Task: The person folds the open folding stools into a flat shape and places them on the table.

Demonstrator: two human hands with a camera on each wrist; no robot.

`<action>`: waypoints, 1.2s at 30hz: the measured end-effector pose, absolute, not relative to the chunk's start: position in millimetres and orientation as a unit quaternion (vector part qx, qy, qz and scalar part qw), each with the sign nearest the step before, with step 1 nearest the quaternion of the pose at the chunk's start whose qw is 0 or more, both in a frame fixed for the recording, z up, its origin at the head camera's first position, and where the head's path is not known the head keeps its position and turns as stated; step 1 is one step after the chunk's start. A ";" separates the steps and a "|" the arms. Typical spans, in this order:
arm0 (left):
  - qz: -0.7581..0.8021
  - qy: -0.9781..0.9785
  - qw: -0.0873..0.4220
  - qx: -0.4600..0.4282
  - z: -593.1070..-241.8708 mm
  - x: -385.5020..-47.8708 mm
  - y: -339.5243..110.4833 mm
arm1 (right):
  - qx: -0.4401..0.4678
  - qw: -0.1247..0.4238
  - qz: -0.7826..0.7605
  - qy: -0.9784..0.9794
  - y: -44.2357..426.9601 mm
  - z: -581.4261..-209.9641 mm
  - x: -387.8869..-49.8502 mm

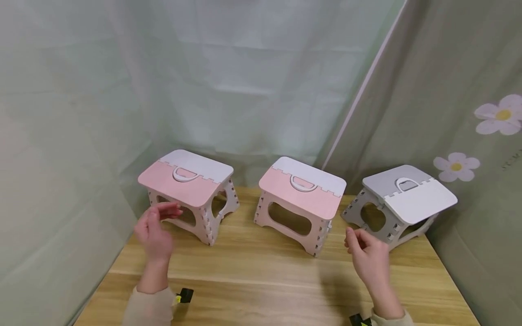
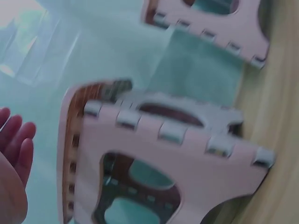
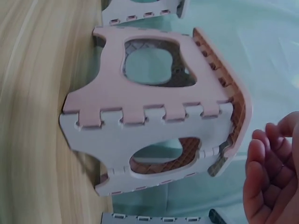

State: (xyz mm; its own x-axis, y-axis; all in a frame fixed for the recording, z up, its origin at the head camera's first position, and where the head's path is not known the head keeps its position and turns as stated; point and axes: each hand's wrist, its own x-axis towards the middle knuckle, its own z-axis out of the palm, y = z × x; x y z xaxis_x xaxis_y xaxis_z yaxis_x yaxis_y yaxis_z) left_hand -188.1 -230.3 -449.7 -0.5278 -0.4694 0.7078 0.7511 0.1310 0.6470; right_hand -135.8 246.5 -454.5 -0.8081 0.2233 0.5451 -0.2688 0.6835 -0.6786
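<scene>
Left hand (image 1: pixel 156 232) and right hand (image 1: pixel 370 256) hang apart, fingers loosely bent, near a pink stool (image 1: pixel 179 189) and a gray stool (image 1: pixel 412 194). Another pink stool (image 1: pixel 299 197) stands between them.

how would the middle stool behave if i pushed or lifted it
The middle stool probably feels light for its size, given large openings in its leg panels. Pushed, it would likely slide rather than roll, standing on its feet. Lifted, it might fold along the toothed seam across its top.
</scene>
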 end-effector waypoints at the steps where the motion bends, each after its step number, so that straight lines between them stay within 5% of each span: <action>1: -0.657 -0.572 0.480 -0.097 -450.0 -189.4 -235.4 | 0.024 0.319 0.403 -0.857 244.7 -454.5 -135.7; 6: -0.681 -0.528 0.506 0.032 -456.0 -195.7 -262.5 | 0.071 0.356 0.426 -0.828 234.1 -454.1 -135.1; 10: -0.700 -0.518 0.478 0.112 -468.0 -197.2 -279.6 | 0.087 0.360 0.445 -0.815 226.5 -455.8 -134.4; 21: -0.687 -0.673 0.204 0.184 -507.0 -218.9 -308.7 | 0.112 0.384 0.447 -0.800 216.3 -467.4 -138.5; 36: -0.686 -0.705 0.075 0.163 -525.0 -229.4 -325.8 | 0.120 0.384 0.445 -0.800 205.7 -469.7 -146.8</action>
State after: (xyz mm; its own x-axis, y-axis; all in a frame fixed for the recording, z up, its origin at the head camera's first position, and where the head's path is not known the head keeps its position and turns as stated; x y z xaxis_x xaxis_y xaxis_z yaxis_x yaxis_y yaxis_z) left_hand -229.4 -325.8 -525.0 -0.9353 -0.3337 -0.1178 -0.1265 0.0043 0.9920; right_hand -146.8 205.7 -469.7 -0.6760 0.1496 0.7215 -0.5341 0.5751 -0.6197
